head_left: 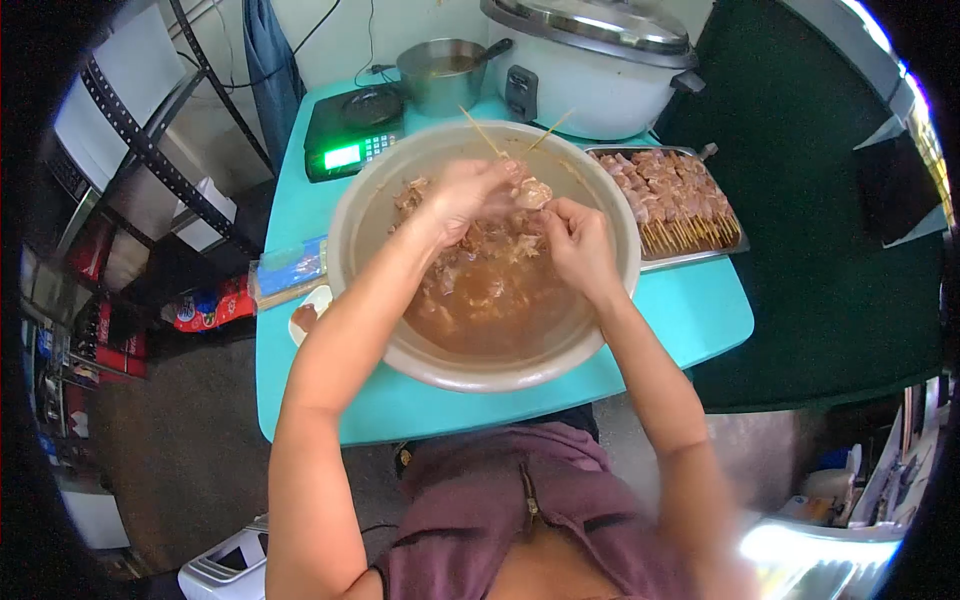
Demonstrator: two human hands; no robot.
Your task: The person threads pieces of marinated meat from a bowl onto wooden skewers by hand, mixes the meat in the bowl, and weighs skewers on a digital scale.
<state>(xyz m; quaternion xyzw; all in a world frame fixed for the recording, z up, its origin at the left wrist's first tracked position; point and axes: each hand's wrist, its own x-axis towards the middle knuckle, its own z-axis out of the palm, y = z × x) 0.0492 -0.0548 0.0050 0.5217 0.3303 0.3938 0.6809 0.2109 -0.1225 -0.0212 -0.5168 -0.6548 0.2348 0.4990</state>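
A large pale basin [350, 330] holds raw meat pieces [480, 265] in brown liquid. Over its far half, my right hand [582, 245] is closed in a pinch on a piece of meat [532, 194]. My left hand [470, 195] is curled against the other side of that piece; motion blurs its fingers, and what they grip is unclear. Two thin wooden skewers, a left one [480, 130] and a right one [548, 131], slant up just beyond my hands. Their lower ends are hidden. Right of the basin, a metal tray [690, 258] carries rows of skewered meat [665, 190].
On the turquoise table [690, 315] stand a lit digital scale [345, 157], a metal pot [440, 90] with a handled utensil, and a large rice cooker [600, 75]. A plastic packet [290, 270] and a small white dish [312, 312] lie left of the basin. Black shelving [150, 145] rises at left.
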